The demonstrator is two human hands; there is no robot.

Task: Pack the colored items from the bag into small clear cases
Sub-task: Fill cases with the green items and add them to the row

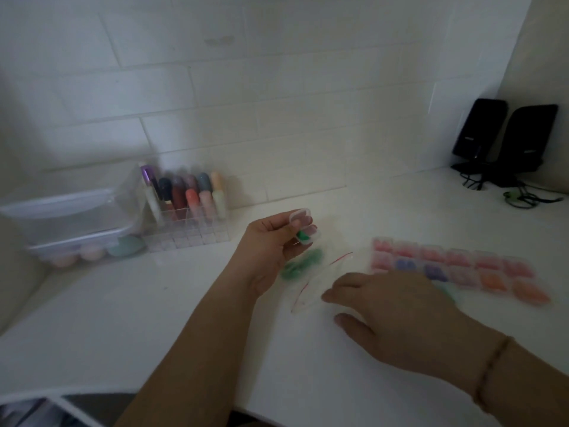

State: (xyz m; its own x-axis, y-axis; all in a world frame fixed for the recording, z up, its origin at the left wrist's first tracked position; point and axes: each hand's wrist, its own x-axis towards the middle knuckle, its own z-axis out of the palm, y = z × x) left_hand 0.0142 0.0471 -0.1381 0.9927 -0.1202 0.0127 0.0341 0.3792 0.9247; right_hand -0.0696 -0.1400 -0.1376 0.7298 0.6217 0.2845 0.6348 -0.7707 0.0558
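My left hand [271,245] holds a small clear case [303,226] above the counter, lid open, with a green item inside. Just below it lies a clear bag [311,275] with a red zip line, and green items [300,265] show through it. My right hand [397,306] rests flat on the counter over the bag's right end, fingers spread. To its right lie rows of small clear cases [455,266] filled with pink, purple and orange items. The picture is blurred.
A clear organiser [191,208] with coloured tubes stands at the back left beside a clear lidded box [70,223] holding pastel sponges. Two black speakers [508,137] with cables stand at the back right corner. The white counter's front edge [92,392] runs at lower left.
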